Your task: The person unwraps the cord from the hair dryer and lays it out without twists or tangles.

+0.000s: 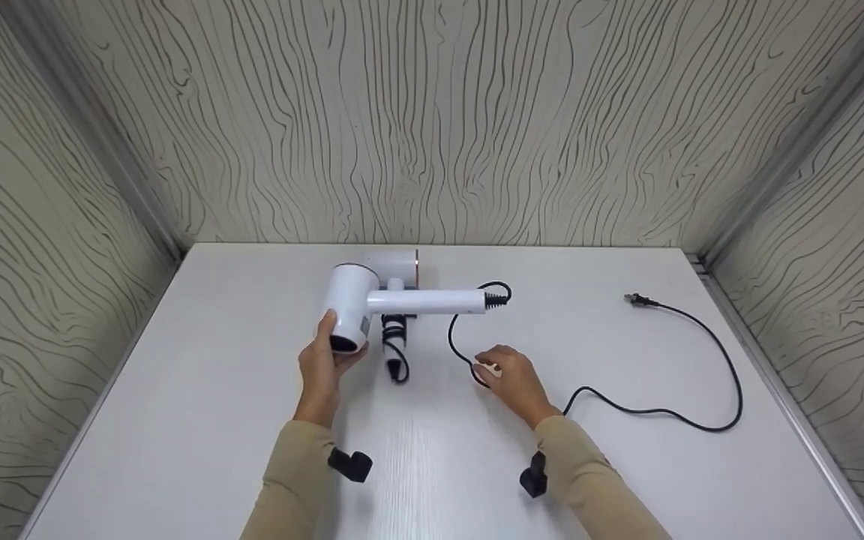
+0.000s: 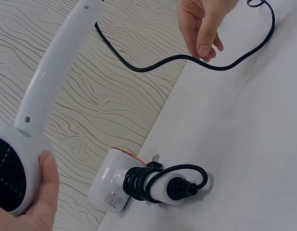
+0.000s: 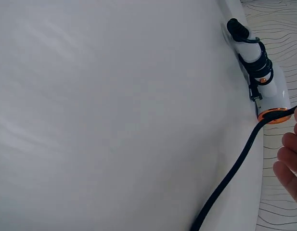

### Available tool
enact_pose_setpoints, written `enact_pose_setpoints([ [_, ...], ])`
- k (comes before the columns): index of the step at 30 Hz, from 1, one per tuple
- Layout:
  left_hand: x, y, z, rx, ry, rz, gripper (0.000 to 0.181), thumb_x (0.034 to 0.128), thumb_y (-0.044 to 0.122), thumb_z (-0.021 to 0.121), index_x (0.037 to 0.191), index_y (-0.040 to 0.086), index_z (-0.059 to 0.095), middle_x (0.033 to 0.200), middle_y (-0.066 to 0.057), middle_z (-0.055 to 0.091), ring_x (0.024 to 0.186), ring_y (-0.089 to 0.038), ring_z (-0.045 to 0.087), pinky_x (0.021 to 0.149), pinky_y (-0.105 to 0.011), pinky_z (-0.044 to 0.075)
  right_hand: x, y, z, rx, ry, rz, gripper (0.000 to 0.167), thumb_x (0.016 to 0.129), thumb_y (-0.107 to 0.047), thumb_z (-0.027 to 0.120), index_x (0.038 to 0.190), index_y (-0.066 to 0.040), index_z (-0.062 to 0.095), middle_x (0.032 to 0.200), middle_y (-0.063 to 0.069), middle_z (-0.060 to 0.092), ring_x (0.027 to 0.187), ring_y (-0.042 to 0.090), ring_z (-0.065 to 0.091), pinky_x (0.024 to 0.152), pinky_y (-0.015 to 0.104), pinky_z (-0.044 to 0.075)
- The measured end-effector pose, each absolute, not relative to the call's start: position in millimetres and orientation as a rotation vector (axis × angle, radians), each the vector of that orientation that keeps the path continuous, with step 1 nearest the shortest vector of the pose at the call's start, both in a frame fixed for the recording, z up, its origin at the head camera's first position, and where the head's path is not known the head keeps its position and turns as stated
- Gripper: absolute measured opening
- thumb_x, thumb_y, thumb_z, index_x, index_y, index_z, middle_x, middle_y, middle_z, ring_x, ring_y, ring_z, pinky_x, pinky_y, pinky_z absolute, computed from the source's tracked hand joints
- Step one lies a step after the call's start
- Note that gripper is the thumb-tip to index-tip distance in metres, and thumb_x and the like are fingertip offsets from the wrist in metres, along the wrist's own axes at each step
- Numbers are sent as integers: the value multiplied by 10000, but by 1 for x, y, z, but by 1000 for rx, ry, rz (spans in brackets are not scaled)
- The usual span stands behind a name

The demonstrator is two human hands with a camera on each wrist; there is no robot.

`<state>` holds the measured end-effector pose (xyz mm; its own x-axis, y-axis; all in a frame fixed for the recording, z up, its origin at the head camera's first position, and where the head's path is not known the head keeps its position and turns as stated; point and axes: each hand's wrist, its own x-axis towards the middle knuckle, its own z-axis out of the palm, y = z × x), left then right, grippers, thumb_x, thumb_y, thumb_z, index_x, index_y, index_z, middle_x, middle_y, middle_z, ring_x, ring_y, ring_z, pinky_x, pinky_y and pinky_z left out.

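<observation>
The white hair dryer (image 1: 402,301) is up in front of the other hair dryer (image 1: 399,265), so the head view hides part of that one. The left wrist view cuts off one side of the held dryer's fat round part and the tip of its handle. Most of the left hand's (image 1: 319,379) fingers are hidden behind the dryer too. The right wrist view shows only some fingers of the right hand (image 1: 520,386), at its edge. In the head view, a bit of the long black cord (image 1: 646,412) is hidden by the right hand and wrist.

The left hand holds the dryer by the dark end of the round part, with its thumb on the near side. The handle points sideways toward the right hand, and its tip is up past that hand, well apart from it. The right hand's fingers are bent, with a small gap by the thumb. The cord runs right at the fingertips, but I can't tell if they pinch it.

Past the right hand, the cord makes a big bend on the white table (image 1: 177,450) and stops at a plug (image 1: 638,300). The other dryer lies between the hands, farther back, with its own black cord (image 1: 394,328) wound round its handle.
</observation>
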<state>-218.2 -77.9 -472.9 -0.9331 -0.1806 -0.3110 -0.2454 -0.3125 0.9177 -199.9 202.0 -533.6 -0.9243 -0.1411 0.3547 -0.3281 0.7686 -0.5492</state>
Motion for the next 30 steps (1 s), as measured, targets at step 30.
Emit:
enact_pose_setpoints([
  [30,-215,-77,-476,-518,1835,2404,708,957,520,445,1368,-56,432,1262,-232,542,836,-132,701,868,-327,600,-217,181,-511,224,-2659,1335,123,825,-64,720,928,2,729,906,147,741,855,266,700,727,252,593],
])
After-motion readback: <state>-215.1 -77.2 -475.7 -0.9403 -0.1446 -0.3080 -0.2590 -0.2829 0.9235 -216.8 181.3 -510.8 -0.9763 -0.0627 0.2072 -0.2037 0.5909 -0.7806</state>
